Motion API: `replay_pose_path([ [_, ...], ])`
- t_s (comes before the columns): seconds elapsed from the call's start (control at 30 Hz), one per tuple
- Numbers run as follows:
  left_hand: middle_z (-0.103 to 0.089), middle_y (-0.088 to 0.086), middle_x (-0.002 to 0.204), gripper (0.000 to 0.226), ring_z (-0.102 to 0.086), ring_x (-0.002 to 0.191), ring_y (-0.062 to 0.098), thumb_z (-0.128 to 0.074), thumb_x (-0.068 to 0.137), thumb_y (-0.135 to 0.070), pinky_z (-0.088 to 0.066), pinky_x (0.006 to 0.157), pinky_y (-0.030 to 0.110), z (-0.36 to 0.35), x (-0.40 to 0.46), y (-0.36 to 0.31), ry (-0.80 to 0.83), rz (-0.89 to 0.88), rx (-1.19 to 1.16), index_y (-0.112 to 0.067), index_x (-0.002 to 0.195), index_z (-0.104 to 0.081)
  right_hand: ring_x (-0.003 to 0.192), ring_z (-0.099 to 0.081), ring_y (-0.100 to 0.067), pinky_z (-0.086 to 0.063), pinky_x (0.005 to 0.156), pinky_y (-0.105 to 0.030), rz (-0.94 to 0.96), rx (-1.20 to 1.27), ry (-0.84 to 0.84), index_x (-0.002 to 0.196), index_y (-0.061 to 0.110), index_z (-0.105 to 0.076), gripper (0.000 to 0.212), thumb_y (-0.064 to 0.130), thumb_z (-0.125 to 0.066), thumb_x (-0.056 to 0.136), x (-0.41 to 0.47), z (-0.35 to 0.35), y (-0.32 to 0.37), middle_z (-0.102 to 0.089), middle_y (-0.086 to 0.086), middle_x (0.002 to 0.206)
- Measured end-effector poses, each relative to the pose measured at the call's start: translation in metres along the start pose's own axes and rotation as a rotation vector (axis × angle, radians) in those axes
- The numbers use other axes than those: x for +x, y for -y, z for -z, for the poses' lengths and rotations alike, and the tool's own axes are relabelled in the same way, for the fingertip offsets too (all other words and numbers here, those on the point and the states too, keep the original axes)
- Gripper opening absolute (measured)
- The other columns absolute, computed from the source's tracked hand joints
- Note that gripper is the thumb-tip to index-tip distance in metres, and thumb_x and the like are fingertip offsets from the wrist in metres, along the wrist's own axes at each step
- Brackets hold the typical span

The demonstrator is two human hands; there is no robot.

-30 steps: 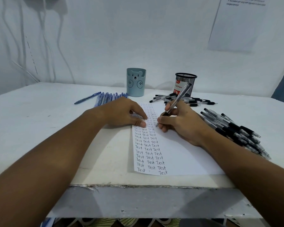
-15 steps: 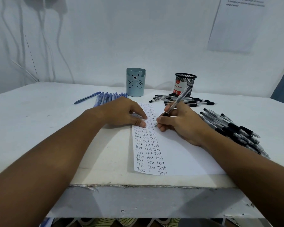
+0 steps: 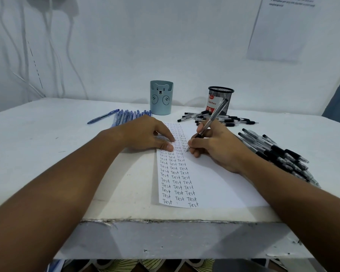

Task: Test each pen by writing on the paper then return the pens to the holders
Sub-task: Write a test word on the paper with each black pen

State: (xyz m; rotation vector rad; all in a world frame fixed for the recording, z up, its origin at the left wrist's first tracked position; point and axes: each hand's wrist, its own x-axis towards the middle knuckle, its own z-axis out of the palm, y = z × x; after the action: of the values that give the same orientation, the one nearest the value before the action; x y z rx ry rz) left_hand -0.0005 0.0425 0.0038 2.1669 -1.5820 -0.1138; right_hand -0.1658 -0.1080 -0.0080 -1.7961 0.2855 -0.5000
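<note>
A white paper (image 3: 214,181) lies on the table, its left part filled with columns of the word "Test". My right hand (image 3: 216,146) grips a clear black pen (image 3: 214,114), tip down on the paper at the third column. My left hand (image 3: 145,134) rests flat on the paper's left edge, fingers pressing it. A light blue bear holder (image 3: 161,98) and a black mesh holder (image 3: 221,99) stand at the back. Several blue pens (image 3: 130,115) lie left of the bear holder. Black pens lie in a pile (image 3: 222,119) by the mesh holder and in a second pile (image 3: 277,154) at the right.
The white table (image 3: 47,146) has a chipped front edge (image 3: 165,220) close to me. A white wall with hanging cables stands behind, and a printed sheet (image 3: 283,26) is stuck at the upper right. A single blue pen (image 3: 103,116) lies apart at the left.
My right hand has shifted the pen tip slightly while writing on the paper. My left hand has stayed in place.
</note>
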Motion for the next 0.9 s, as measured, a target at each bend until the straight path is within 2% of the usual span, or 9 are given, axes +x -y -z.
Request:
replay_pose_path([
  [0.17, -0.065, -0.022, 0.115, 0.049, -0.055, 0.111, -0.004, -0.066, 0.061, -0.068, -0.039, 0.104, 0.027, -0.0001, -0.0008, 0.0011, -0.004, 0.005, -0.013, -0.043, 0.103, -0.071, 0.065, -0.051, -0.030, -0.042, 0.053, -0.035, -0.005, 0.031, -0.013, 0.097, 0.012, -0.038, 0.035, -0.014, -0.059, 0.086, 0.0013, 0.0010, -0.0010, -0.058, -0.020, 0.071],
  [0.3, -0.065, -0.021, 0.117, 0.049, -0.055, 0.111, -0.002, -0.066, 0.062, -0.066, -0.040, 0.104, 0.027, 0.0004, -0.0007, -0.0004, 0.000, 0.002, -0.009, -0.041, 0.104, -0.071, 0.066, -0.053, -0.031, -0.045, 0.058, -0.037, 0.002, -0.007, -0.013, 0.097, 0.011, -0.039, 0.033, -0.012, -0.060, 0.087, 0.0015, 0.0013, -0.0017, -0.060, -0.019, 0.072],
  [0.43, -0.065, -0.020, 0.117, 0.051, -0.055, 0.112, -0.001, -0.065, 0.062, -0.068, -0.040, 0.105, 0.029, 0.0004, -0.0003, 0.0000, 0.003, 0.001, 0.001, -0.042, 0.105, -0.071, 0.066, -0.051, -0.031, -0.042, 0.054, -0.036, -0.004, 0.002, -0.001, 0.096, 0.012, -0.039, 0.035, -0.014, -0.059, 0.085, 0.0016, 0.0009, -0.0008, -0.058, -0.022, 0.074],
  [0.67, -0.065, -0.021, 0.117, 0.049, -0.055, 0.112, -0.002, -0.065, 0.061, -0.069, -0.040, 0.104, 0.027, -0.0002, 0.0006, 0.0013, 0.006, 0.008, -0.011, -0.044, 0.102, -0.071, 0.051, -0.053, -0.024, -0.041, 0.045, -0.030, -0.013, 0.133, -0.033, 0.096, 0.011, -0.038, 0.038, -0.020, -0.057, 0.085, 0.0004, 0.0028, -0.0001, -0.055, -0.017, 0.064],
  [0.8, -0.065, -0.020, 0.117, 0.048, -0.055, 0.112, -0.001, -0.067, 0.064, -0.066, -0.040, 0.102, 0.025, 0.0003, 0.0007, 0.0008, 0.002, 0.009, -0.009, -0.041, 0.105, -0.071, 0.056, -0.054, -0.026, -0.043, 0.048, -0.031, -0.008, 0.090, -0.032, 0.097, 0.011, -0.038, 0.036, -0.017, -0.058, 0.086, 0.0011, 0.0026, -0.0015, -0.057, -0.017, 0.066],
  [0.9, -0.065, -0.018, 0.118, 0.041, -0.055, 0.113, 0.000, -0.071, 0.071, -0.058, -0.039, 0.101, 0.023, 0.0004, 0.0003, 0.0012, 0.002, 0.002, 0.003, -0.039, 0.107, -0.071, 0.062, -0.054, -0.030, -0.046, 0.058, -0.039, 0.011, -0.010, -0.058, 0.096, 0.011, -0.040, 0.032, -0.011, -0.060, 0.086, 0.0031, 0.0020, -0.0051, -0.061, -0.013, 0.063],
])
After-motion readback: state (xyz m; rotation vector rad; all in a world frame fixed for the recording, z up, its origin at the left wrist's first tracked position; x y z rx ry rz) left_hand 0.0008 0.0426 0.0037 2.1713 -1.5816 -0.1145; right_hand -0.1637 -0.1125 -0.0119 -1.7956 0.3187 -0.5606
